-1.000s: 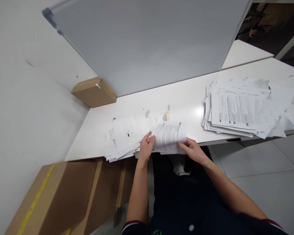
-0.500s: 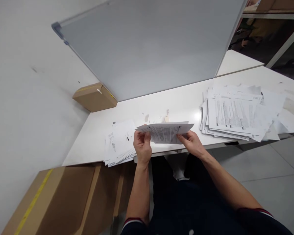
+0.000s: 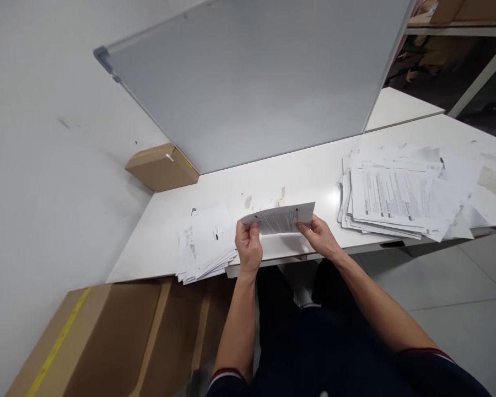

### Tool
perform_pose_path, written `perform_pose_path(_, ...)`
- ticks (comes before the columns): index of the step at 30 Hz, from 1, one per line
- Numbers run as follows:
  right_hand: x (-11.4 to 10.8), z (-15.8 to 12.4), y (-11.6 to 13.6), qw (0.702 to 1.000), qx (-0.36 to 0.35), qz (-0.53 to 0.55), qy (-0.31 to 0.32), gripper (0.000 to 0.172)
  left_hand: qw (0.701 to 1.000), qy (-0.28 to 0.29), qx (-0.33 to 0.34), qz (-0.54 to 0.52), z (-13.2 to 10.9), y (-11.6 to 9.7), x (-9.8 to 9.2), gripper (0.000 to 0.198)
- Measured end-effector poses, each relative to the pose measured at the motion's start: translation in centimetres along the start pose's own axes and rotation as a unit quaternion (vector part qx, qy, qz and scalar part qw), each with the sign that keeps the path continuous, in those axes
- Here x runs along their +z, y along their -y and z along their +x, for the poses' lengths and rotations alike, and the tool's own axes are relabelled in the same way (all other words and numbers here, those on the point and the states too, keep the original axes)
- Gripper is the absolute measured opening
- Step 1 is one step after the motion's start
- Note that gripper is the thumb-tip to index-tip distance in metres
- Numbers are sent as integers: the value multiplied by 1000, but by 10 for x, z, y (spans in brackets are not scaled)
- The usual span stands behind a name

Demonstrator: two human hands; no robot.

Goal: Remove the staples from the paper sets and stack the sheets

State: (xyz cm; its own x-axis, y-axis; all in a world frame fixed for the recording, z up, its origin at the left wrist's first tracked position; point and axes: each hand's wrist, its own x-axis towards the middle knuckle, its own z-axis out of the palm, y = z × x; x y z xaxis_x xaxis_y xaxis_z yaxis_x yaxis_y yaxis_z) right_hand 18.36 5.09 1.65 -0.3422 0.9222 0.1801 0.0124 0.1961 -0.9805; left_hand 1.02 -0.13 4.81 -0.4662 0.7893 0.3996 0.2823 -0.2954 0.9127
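Note:
A printed paper sheet (image 3: 279, 220) is held up above the front of the white table, tilted, with lines of text on the side toward me. My left hand (image 3: 249, 245) pinches its left end, thumb on the near face. At the other end my right hand (image 3: 319, 237) grips the paper between thumb and fingers. Whether it is one sheet or several together, I cannot tell. Close by my left hand lies a left paper stack (image 3: 209, 234). Farther off to the right is a larger, uneven paper stack (image 3: 397, 193) of printed sheets.
A whiteboard (image 3: 252, 82) leans at the back of the white table (image 3: 149, 237). One small cardboard box (image 3: 163, 168) stands in the back left corner. Below the table's left end are large cardboard boxes (image 3: 86, 336). A small beige block (image 3: 281, 202) sits behind the held paper.
The held paper has come together from a spread, overlapping look into a narrower single outline. My left hand has shifted slightly right, and my right hand slightly left.

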Motion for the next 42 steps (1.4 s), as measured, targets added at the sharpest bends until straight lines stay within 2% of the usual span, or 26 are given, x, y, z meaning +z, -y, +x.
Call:
perform_pose_path(6,-8,-1,-5,998,14,-65,24,33,999,-12,-29,-36,-3,9,-2,19)
perform_pose_path(8,-17,0,8,992,-11,-115,46,29,999,-19,-23,-46,-3,10,-6,21)
perform_pose_path(10,-29,3,31,972,-61,-213,83,27,998,-26,-7,-50,-2,11,-13,25)
perform_pose_path(11,-35,5,45,951,-90,-277,104,27,999,-25,3,-40,-1,12,-17,30)
perform_pose_path(13,-43,8,72,889,-123,-422,132,26,1000,-1,15,11,-1,15,-23,44)
perform_pose_path(15,-44,11,93,815,-124,-547,148,26,995,56,15,81,-3,22,-27,52)
perform_pose_path(17,-39,12,102,753,-112,-627,166,25,983,124,6,132,-7,32,-25,51)
perform_pose_path(19,-30,13,101,715,-98,-667,185,23,973,178,-6,148,-12,44,-21,44)
perform_pose_path(22,-20,14,90,693,-83,-686,207,22,964,230,-18,135,-18,59,-13,30)
perform_pose_path(24,-18,14,85,690,-82,-688,211,21,962,243,-18,125,-19,66,-10,25)
perform_pose_path(29,-23,14,84,691,-103,-685,204,22,971,209,-19,115,-17,67,-11,27)
perform_pose_path(32,-21,13,85,692,-80,-686,211,20,967,228,-33,111,-17,66,-11,28)
perform_pose_path(35,-24,9,92,707,-78,-667,222,19,971,211,-55,96,-17,61,-13,26)
perform_pose_path(38,-38,3,104,759,-70,-610,216,16,986,144,-78,44,-10,51,-16,22)
perform_pose_path(40,-51,-1,105,822,-34,-527,212,17,992,92,-89,-23,-3,44,-18,21)
perform_pose_path(42,-62,-8,93,894,22,-398,204,23,990,48,-98,-86,4,42,-18,24)
